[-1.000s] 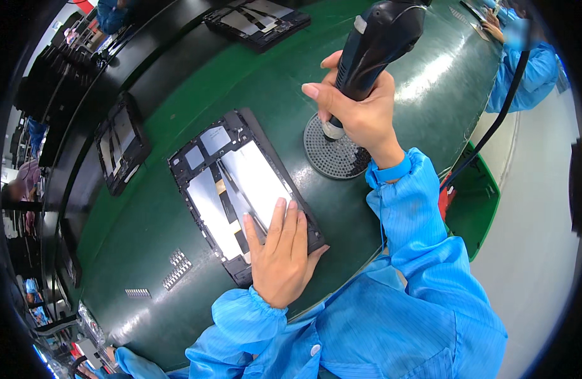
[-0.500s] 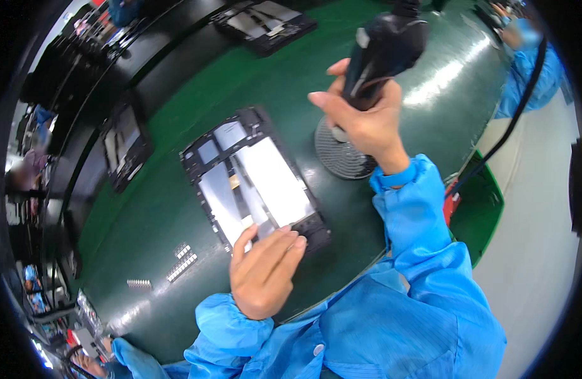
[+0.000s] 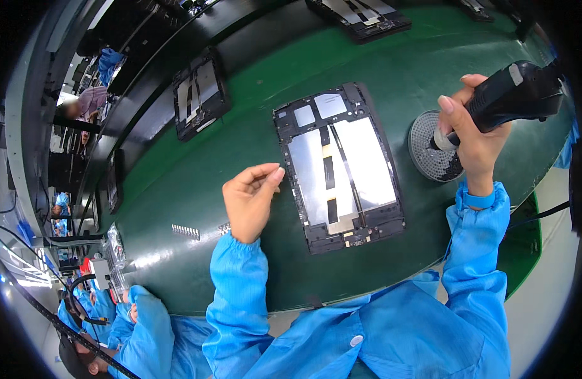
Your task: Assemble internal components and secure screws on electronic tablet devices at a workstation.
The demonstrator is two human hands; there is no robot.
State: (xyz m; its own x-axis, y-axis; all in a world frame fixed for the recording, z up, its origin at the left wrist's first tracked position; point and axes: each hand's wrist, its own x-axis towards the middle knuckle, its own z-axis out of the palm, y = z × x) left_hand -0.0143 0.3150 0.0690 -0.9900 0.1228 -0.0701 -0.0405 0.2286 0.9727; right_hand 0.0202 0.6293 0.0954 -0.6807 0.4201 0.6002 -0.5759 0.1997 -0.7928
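Near the green workbench's (image 3: 329,278) front edge, black screwdriver (image 3: 512,98) is gripped by curled right hand (image 3: 479,142), left hand (image 3: 248,202) is pinched beside open-backed device (image 3: 341,177), anything held unclear

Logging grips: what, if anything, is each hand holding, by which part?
Right hand: black power tool, gripped near its tip. Left hand: cannot tell.

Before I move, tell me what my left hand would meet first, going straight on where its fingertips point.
Your left hand would likely meet the open device first, at its left edge; the hand's height is unclear, so it might pass over.
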